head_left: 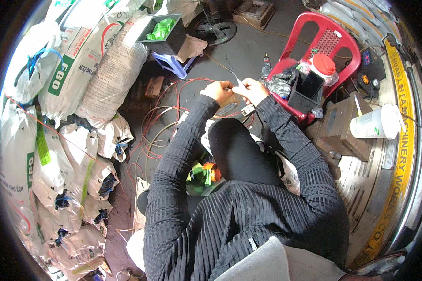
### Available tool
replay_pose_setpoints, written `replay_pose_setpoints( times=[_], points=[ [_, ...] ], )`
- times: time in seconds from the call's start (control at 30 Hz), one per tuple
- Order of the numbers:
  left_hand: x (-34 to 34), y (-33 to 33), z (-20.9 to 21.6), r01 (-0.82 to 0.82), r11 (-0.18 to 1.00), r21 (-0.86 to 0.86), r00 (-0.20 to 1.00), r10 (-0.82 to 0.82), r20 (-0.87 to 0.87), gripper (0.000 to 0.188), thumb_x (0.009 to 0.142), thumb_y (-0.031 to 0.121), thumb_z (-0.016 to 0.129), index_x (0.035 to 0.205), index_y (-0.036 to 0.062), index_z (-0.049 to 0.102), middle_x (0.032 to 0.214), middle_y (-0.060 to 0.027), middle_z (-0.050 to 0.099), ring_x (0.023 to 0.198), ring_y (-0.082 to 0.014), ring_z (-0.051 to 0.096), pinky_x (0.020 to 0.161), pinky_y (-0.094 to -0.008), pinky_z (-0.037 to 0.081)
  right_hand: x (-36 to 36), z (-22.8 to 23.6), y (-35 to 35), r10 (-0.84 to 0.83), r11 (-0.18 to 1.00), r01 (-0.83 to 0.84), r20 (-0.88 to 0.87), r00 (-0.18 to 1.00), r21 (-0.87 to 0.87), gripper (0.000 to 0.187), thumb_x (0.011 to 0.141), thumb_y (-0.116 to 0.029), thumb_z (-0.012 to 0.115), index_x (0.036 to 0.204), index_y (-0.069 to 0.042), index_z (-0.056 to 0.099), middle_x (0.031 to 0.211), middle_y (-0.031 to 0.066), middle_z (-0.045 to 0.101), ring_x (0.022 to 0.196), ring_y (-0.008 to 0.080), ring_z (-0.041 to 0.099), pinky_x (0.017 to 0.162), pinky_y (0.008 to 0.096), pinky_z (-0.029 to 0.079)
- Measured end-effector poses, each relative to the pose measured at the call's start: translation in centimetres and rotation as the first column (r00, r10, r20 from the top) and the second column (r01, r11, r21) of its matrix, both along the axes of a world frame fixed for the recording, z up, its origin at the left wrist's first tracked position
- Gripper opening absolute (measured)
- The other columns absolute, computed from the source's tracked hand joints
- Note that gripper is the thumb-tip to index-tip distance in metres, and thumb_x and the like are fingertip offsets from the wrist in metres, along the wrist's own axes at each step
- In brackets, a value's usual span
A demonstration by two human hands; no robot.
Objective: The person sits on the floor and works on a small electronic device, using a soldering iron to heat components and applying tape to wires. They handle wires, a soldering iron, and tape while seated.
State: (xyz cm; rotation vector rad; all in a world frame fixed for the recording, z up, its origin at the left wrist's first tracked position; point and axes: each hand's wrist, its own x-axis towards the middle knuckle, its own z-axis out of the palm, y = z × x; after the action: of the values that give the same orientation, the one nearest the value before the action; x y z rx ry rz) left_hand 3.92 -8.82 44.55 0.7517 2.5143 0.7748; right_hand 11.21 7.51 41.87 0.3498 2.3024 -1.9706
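Note:
My right hand (254,90) pinches a thin pale cable (239,83) between thumb and fingers. From its upper end, slim dark and grey strands (231,69) fan out away from me. Close beside it on the left, my left hand (217,92) is closed with its fingertips drawn together; what lies in them is too small to make out. Both hands are held up in front of my knee. Just below them is a yellowish round thing (229,101), partly covered by the hands and blurred.
A red plastic chair (297,35) with black bins (306,90) and a red-lidded jar (323,64) stands at right, a power drill (266,65) beside it. White sacks (112,70) fill the left. Loose red cables (177,93) cover the floor; a blue stool (178,66) stands behind.

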Motion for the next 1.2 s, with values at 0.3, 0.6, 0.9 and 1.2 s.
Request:
replay_pose_setpoints(
  times=[0.3,0.6,0.9,1.2],
  points=[
    [0.3,3.5,0.2,-0.163,0.93,-0.329,0.97,0.091,-0.224,0.026,0.081,0.029,0.057,0.101,0.0179,0.069,0.102,-0.0101,0.068,0.096,-0.0262,0.064,0.092,-0.0546,0.03,-1.1,-3.6,-2.0,-0.232,0.892,0.345,-0.361,0.903,0.292,0.015,0.081,-0.023,0.065,0.083,-0.008,0.064,0.067,0.0073,0.064,0.061,0.014,0.062,0.057,0.0305,0.048],
    [-2.7,0.4,-8.7,-0.492,0.824,-0.282,0.87,0.454,-0.192,0.024,0.08,0.024,0.056,0.098,0.0162,0.07,0.106,-0.0076,0.067,0.1,-0.026,0.063,0.09,-0.0527,0.039,-3.5,4.8,-2.6,-0.057,0.986,-0.019,-0.438,0.897,-0.167,0.017,0.091,-0.016,0.057,0.092,-0.001,0.063,0.067,0.0022,0.062,0.058,0.0076,0.055,0.055,0.0234,0.046],
    [2.9,-21.0,-8.9,-0.558,0.809,0.183,0.778,0.434,0.454,0.032,0.087,0.033,0.062,0.105,0.0061,0.066,0.101,-0.0029,0.065,0.093,-0.0096,0.057,0.08,-0.0284,0.047,-2.9,-3.8,1.3,-0.119,0.878,0.258,-0.339,0.933,0.403,0.023,0.085,-0.024,0.063,0.098,-0.005,0.066,0.074,0.0054,0.069,0.067,0.012,0.066,0.062,0.0259,0.052],
    [18.7,-24.1,-26.4,-0.896,0.347,0.278,0.444,0.719,0.535,0.02,0.087,0.018,0.065,0.1,0.0024,0.066,0.092,-0.0022,0.067,0.086,-0.0101,0.058,0.083,-0.0262,0.046,-1.4,-6.2,2.9,-0.105,0.826,0.26,-0.318,0.942,0.5,0.021,0.087,-0.025,0.061,0.098,-0.008,0.062,0.071,0.0042,0.067,0.063,0.0129,0.066,0.06,0.0281,0.052]
  ],
)
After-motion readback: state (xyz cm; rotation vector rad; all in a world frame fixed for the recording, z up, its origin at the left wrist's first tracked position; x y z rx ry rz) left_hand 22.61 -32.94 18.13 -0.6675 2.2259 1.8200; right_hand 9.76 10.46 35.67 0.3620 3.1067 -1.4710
